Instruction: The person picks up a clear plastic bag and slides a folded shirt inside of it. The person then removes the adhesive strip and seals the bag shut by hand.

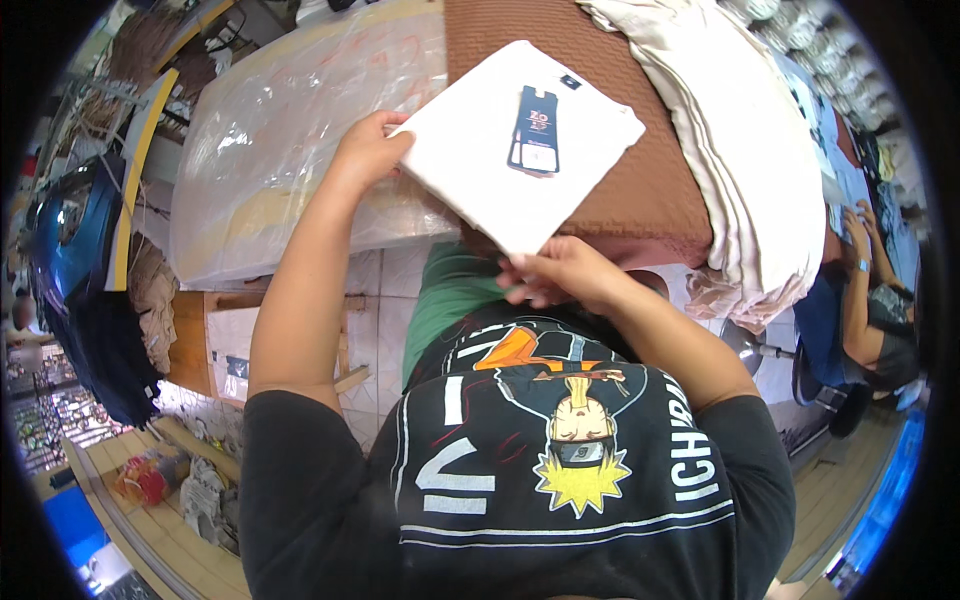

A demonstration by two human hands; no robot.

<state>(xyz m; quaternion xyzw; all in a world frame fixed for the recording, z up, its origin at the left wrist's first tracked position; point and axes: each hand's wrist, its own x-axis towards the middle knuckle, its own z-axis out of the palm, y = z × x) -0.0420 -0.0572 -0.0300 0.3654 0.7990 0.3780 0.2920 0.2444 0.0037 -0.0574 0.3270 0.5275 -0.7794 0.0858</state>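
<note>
Item under handling: one folded white garment (505,150), square-folded, with a dark hang tag (535,130) lying on its upper face. It is held flat over the near edge of the bench (330,70), partly overlapping the brown textured cloth (640,190) that covers the bench surface beneath it.

Left hand (368,150): positioned at the left corner of the folded white garment. Grip closed on that corner, fingers curled over the edge, thumb side on top.

Right hand (565,275): positioned at the near corner of the folded white garment, below the dark hang tag. Grip closed on that corner, fingers pinching the lower edge from beneath; the exact finger contact under the fabric is hidden.

Surroundings, referenced to the folded white garment:
- To its left, clear plastic sheeting (290,130) covers the bench top.
- To its right, a stack of cream-coloured fabric (740,170) lies on the brown textured cloth and hangs over the bench edge.
- Farther right, beyond that stack, another person (860,310) is seated, arms raised toward the bench.
- Below it, the wearer's black printed shirt (540,470) fills the lower frame, with a green fabric (450,290) showing just under the garment's near corner.
- Well to its lower left, a wooden shelf unit (215,350) stands on a tiled floor (385,290).
</note>
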